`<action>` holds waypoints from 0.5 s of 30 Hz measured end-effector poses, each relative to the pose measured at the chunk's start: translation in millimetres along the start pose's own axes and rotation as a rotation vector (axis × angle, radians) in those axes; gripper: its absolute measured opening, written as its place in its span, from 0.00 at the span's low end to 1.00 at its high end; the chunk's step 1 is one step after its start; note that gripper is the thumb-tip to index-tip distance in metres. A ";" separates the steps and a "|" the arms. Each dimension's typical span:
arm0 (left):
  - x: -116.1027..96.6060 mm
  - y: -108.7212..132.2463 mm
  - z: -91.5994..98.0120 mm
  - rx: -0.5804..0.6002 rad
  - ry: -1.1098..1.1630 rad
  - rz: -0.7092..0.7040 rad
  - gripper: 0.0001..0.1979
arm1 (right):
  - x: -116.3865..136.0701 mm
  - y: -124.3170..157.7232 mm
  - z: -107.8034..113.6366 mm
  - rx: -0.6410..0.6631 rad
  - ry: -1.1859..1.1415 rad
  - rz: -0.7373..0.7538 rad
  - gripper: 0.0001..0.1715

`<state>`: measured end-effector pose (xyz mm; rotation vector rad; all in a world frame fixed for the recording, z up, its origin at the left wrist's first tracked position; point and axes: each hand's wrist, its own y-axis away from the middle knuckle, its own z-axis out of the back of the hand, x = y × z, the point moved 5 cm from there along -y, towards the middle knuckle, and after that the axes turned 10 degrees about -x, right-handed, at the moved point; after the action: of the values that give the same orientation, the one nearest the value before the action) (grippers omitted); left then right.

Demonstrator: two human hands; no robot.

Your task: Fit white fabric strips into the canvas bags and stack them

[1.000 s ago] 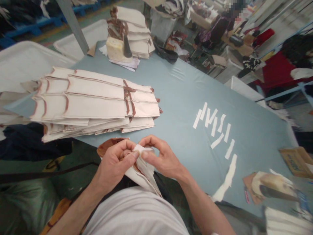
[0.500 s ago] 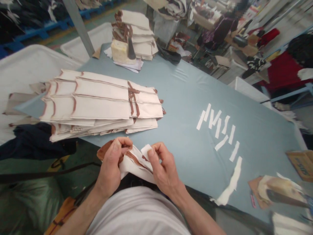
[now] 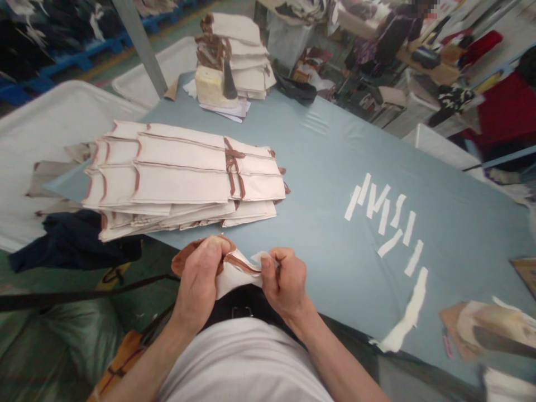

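Between my two hands, in front of my waist, is a white fabric piece with brown trim (image 3: 235,277). My left hand (image 3: 205,273) is closed around its left end, where a brown flap (image 3: 181,260) sticks out past the knuckles. At the other end my right hand (image 3: 286,279) pinches the fabric edge. A small white strip (image 3: 260,256) pokes up by the right thumb. The brown edge between the hands is bunched and curved. My fingers hide both held ends.
Stacks of cream fabric pieces with brown edging (image 3: 180,173) lie on the blue-green table (image 3: 318,184). Several white strips (image 3: 382,216) and a longer strip (image 3: 408,315) are on the right. At the back stand a yellowish block (image 3: 211,86) and another stack (image 3: 247,53). A person (image 3: 393,36) sits beyond.
The hands have come closer together, and the fabric between them has bunched up. My right hand has closed tighter on the white strip and edge. The view has shifted slightly.
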<state>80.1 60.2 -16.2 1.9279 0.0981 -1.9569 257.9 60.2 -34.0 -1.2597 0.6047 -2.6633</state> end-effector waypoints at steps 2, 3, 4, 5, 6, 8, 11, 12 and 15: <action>-4.3 1.6 3.3 0.061 -0.096 -0.035 0.20 | -2.2 -1.8 1.5 0.005 -0.004 0.006 0.24; -6.1 1.9 4.7 0.078 -0.133 -0.050 0.18 | -3.1 -2.4 1.1 0.010 -0.005 0.007 0.25; -7.7 1.8 5.7 0.089 -0.163 -0.065 0.16 | -3.9 -3.1 0.2 0.016 -0.007 0.006 0.25; -9.0 1.3 6.2 0.100 -0.186 -0.081 0.15 | -4.4 -3.9 -0.9 0.023 -0.008 0.004 0.26; -9.8 0.6 6.1 0.110 -0.192 -0.087 0.14 | -4.2 -5.2 -1.6 0.030 -0.011 0.000 0.25; -10.1 -0.9 5.4 0.131 -0.152 -0.061 0.15 | -0.3 -9.7 0.0 0.046 -0.015 -0.006 0.23; -11.8 -2.4 4.2 0.151 -0.101 -0.029 0.16 | 16.1 -21.2 13.0 0.065 -0.077 -0.049 0.18; -12.8 -2.5 4.0 0.156 -0.099 -0.029 0.16 | 22.9 -25.6 18.6 0.085 -0.134 -0.101 0.18; -10.8 -2.4 4.0 0.158 -0.065 0.041 0.20 | 39.9 -34.0 26.6 0.250 -0.362 -0.381 0.19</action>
<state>75.3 63.6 -6.0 1.9441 -0.1170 -2.0520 254.3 71.8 23.5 -1.8622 -0.0226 -2.5655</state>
